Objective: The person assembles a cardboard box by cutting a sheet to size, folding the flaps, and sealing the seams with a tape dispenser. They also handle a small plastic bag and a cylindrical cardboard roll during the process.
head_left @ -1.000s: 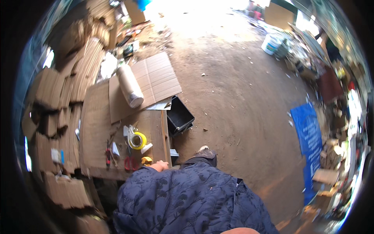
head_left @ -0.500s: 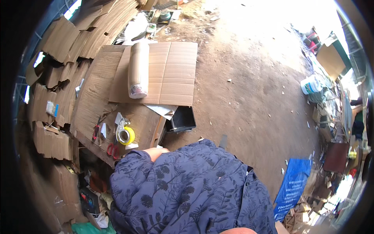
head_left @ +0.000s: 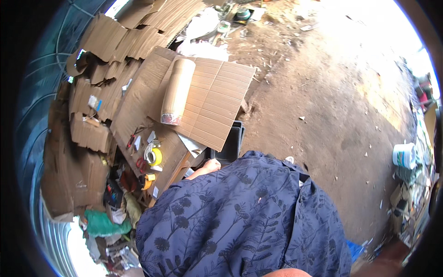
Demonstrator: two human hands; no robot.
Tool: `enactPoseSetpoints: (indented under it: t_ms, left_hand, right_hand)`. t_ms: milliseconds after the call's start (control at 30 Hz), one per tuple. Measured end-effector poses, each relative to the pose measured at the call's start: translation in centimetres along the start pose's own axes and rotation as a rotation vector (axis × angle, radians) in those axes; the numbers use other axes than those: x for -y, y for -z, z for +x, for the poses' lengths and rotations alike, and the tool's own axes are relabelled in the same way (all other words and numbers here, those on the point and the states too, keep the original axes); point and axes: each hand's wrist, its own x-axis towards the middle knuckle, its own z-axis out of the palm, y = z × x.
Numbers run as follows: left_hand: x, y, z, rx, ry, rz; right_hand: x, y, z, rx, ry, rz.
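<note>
My left hand (head_left: 211, 166) reaches out past my dark blue patterned shirt (head_left: 230, 212), beside the front of the table. It looks closed, beside the near rim of a black plastic bin (head_left: 234, 138); what its fingers hold, if anything, is hidden. On the table (head_left: 143, 99) lies a flat cardboard sheet (head_left: 217, 92), with a pale ribbed roll (head_left: 178, 92) resting on it. Nearer me are a yellow tape roll (head_left: 155, 157) and red-handled scissors (head_left: 140, 165). A smeared brown shape (head_left: 387, 258) at the lower right may be my right hand; its fingers cannot be made out.
Stacked cardboard (head_left: 87, 175) lines the left side, along a curved metal wall. An orange-yellow tape dispenser (head_left: 147, 181) sits by the table's near edge. A white bucket (head_left: 404, 156) stands at the right on the dirt floor (head_left: 323, 124), among clutter. Green cloth (head_left: 105, 223) lies lower left.
The view has turned, so the table and bucket appear farther right. My left hand has come out from beside the shirt toward the bin. A smeared brown shape has appeared at the lower right.
</note>
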Motion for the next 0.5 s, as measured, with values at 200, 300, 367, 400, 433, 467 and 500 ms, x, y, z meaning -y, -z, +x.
enactPoseSetpoints:
  t_ms: [200,300,367,400,433,467,500]
  left_hand:
    - [-4.8,-3.5,-0.8,-0.166,-0.035,-0.067]
    - [-10.0,-1.6,1.9,-0.285,-0.122,-0.108]
    - [-15.7,2.3,1.5,-0.299,-0.038,-0.276]
    - [-16.8,3.6,3.1,-0.287,-0.061,-0.335]
    - [-17.7,4.1,4.7,-0.257,-0.087,-0.407]
    - [-18.6,5.1,6.7,-0.25,-0.119,-0.488]
    - [-18.4,7.0,9.9,-0.383,-0.321,-0.351]
  right_hand:
    - [9.7,15.0,15.8,-0.149,-0.064,0.286]
    - [20.0,18.5,20.9,-0.205,-0.032,0.276]
    - [30.5,18.3,21.5,-0.141,0.083,0.226]
    - [33.5,17.7,22.0,-0.094,0.168,0.233]
    - [35.5,16.9,21.8,-0.07,0.252,0.169]
    - [38.6,15.7,21.9,-0.037,0.358,0.101]
    - [41.1,13.7,21.7,0.004,0.334,0.058]
